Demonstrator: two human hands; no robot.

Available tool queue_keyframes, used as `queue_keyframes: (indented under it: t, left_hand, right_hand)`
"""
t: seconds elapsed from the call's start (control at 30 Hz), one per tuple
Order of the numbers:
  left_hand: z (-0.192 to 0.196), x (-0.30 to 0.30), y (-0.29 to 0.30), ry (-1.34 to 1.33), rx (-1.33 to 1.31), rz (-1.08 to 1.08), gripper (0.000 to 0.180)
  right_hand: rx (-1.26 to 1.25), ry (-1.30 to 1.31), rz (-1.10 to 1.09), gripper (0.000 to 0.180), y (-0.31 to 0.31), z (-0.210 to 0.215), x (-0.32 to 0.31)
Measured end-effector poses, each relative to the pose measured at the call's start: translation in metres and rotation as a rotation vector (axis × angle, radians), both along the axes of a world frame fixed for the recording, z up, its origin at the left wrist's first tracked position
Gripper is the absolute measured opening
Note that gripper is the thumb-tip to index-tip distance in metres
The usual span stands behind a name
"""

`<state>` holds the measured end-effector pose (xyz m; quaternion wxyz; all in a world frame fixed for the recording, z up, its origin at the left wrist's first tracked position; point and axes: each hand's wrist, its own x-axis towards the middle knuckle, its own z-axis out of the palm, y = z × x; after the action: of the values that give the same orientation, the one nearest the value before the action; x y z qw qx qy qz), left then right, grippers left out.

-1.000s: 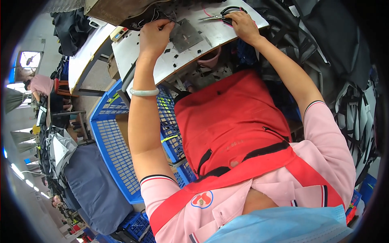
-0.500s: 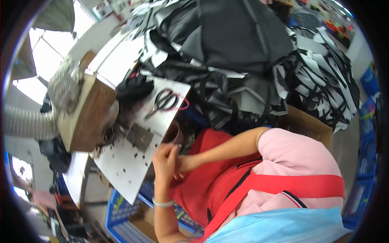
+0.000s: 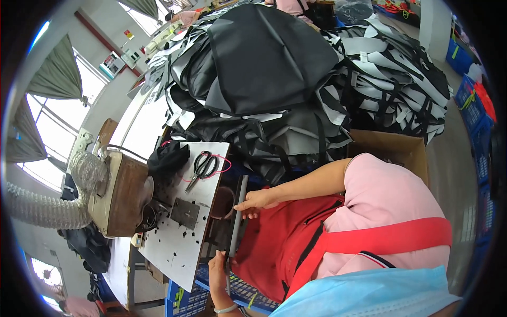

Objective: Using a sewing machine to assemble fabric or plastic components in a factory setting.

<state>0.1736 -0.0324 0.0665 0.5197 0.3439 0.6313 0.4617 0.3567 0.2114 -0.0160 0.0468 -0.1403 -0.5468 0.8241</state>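
A narrow grey strip with a dark edge (image 3: 240, 227) stretches above my lap, along the near edge of the white table. Its upper part is pinched by my right hand (image 3: 256, 203), with the thumb and a finger closed at the strip. Lower down, my left hand (image 3: 217, 267) is closed on the strip's dark edge, and some of its fingers are hidden. On the white table (image 3: 163, 259) beside my hands lie black-handled scissors (image 3: 202, 170), a pink cord (image 3: 227, 161), a flat grey metal plate (image 3: 185, 213) and small black scraps.
A beige-brown machine (image 3: 119, 193) with a ribbed clear hose (image 3: 47, 207) stands on the table's left. Black sheet pieces (image 3: 269, 58) are heaped at the back. A cardboard box (image 3: 391, 150) sits by my right elbow, and blue crates (image 3: 256, 298) stand below the table and along the right.
My hands were close together and have moved apart, with the grey strip now showing between them. The head view has shifted, so the table and heap sit differently in the picture.
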Motion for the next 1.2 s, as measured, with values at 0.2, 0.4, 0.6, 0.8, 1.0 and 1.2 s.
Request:
queue_keyframes:
  t: [0.2, 0.4, 0.6, 0.8, 1.0, 1.2]
  left_hand:
    - [-0.001, -0.006, -0.007, -0.004, -0.011, -0.085, 0.02]
    - [0.014, 0.01, -0.006, -0.029, 0.003, -0.078, 0.017]
    - [0.006, 0.021, -0.004, -0.015, -0.028, -0.13, 0.014]
    - [0.012, 0.03, -0.007, -0.083, -0.015, -0.056, 0.014]
    - [0.006, 0.009, -0.009, -0.056, 0.078, -0.049, 0.014]
    - [0.024, 0.001, 0.032, 0.487, 0.018, -0.022, 0.017]
  right_hand:
    - [-0.179, -0.163, 0.118, 0.059, -0.007, -0.005, 0.026]
    - [0.351, -0.271, 0.588, 0.038, -0.042, -0.011, 0.046]
    - [0.899, 0.251, 0.198, 0.051, -0.062, 0.05, 0.024]
    - [1.137, 0.355, 0.336, 0.052, -0.082, 0.039, -0.013]
    - [1.124, 0.221, 0.441, 0.035, -0.063, 0.057, -0.038]
    - [1.679, 0.058, 0.443, 0.028, -0.007, 0.088, -0.06]
